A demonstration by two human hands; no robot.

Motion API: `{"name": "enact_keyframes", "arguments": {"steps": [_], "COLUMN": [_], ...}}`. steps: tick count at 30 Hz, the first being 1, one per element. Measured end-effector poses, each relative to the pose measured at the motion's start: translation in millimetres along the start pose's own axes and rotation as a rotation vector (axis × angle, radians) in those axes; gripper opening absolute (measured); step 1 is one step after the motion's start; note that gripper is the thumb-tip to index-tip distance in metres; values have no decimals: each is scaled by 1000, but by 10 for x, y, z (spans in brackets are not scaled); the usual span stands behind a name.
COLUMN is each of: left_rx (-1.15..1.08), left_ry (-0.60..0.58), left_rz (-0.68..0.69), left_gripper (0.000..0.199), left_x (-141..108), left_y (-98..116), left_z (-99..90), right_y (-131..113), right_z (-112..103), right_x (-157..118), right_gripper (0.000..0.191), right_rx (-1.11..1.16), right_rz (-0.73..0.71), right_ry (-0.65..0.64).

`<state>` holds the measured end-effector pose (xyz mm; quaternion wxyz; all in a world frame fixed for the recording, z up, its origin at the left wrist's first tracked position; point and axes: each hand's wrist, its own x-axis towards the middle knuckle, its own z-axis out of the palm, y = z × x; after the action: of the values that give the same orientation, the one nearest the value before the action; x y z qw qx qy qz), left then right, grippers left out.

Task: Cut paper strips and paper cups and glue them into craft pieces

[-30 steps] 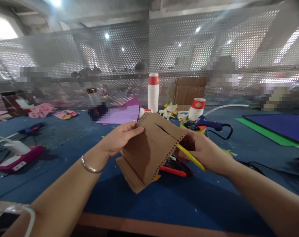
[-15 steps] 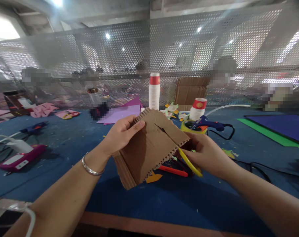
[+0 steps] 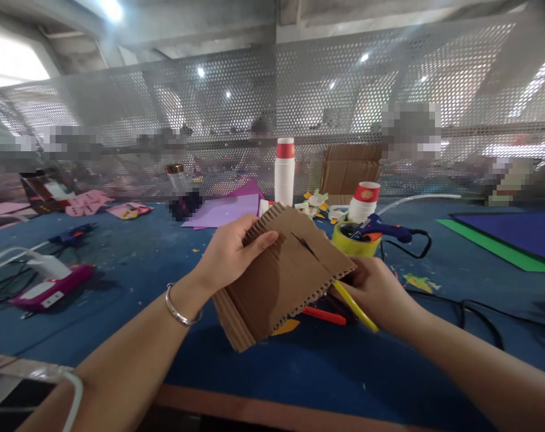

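A brown piece of cardboard (image 3: 286,276) is held up over the table, tilted, with a slit running in from its right edge. My left hand (image 3: 236,249) grips its upper left edge, thumb on the face and fingers behind. At the right corner, my right hand (image 3: 371,288) is closed around a yellow-handled tool (image 3: 356,306), whose far end is hidden by the cardboard. Beneath the cardboard, a red-handled object (image 3: 324,315) and an orange paper scrap (image 3: 286,327) lie on the blue table (image 3: 326,378).
Behind stand a tall stack of paper cups (image 3: 284,174) and a shorter stack (image 3: 364,201). A blue glue gun (image 3: 385,229) rests on a yellow tape roll (image 3: 349,240). A magenta power strip (image 3: 51,291) lies left. Purple sheets (image 3: 227,211) and blue and green sheets (image 3: 506,237) flank the middle.
The view has shifted slightly, so the hands, cardboard and table items appear a little further right and lower. Both hands keep their grips.
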<state>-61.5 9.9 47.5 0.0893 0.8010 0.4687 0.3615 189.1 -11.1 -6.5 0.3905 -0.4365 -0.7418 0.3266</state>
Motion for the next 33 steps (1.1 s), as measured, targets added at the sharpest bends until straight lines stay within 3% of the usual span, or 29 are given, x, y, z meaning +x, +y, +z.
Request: {"name": "enact_keyframes", "arguments": {"steps": [12, 17, 25, 33], "left_rx": [49, 52, 44, 42], "left_ry": [44, 16, 11, -40], "left_rz": [68, 98, 81, 75], "left_gripper": [36, 35, 38, 40], "left_x": [-47, -68, -82, -79], "left_y": [83, 79, 96, 115], "left_z": [-47, -2, 117, 112], "right_y": [-100, -53, 46, 89], "right_z": [-66, -39, -7, 36], "right_x": [17, 29, 37, 16], "right_gripper": [27, 12, 17, 19], "right_rx": [-137, -161, -128, -15], "right_rz": [30, 38, 43, 125], "right_ry": [21, 83, 82, 58]}}
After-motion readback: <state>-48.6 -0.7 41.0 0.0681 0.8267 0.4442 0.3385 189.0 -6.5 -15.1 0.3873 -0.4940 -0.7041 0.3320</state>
